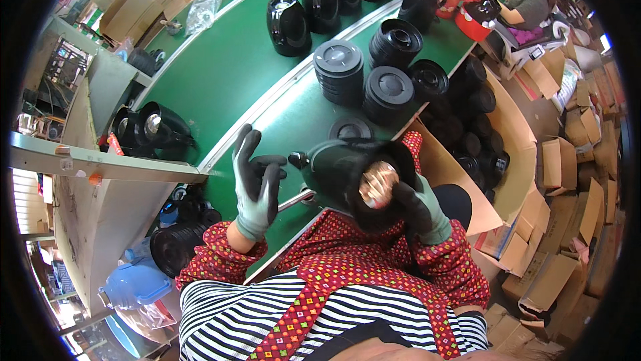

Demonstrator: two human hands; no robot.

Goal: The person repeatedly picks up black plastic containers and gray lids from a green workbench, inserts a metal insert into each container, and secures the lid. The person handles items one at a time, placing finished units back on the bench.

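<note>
A glossy black thermos jug (330,171) lies tilted in front of my body, its open end turned toward me. A shiny metallic round (378,185) shows inside that opening. My right hand (422,206), in a grey-green glove with black fingers, is closed on the jug's rim. My left hand (257,184), gloved alike, is raised just left of the jug with its fingers apart, holding nothing. Behind the jug, a round black part (350,129) lies on the green table (287,114). Beyond it are stacks of ribbed black round parts (338,61).
Upright black jugs (288,24) line the far strip beyond a metal rail (267,97). Two jugs (160,126) lie at left, near a beam (113,164). A cardboard box (514,141) of black parts stands right. Farther right are more cartons (554,261) and a seated person (531,7).
</note>
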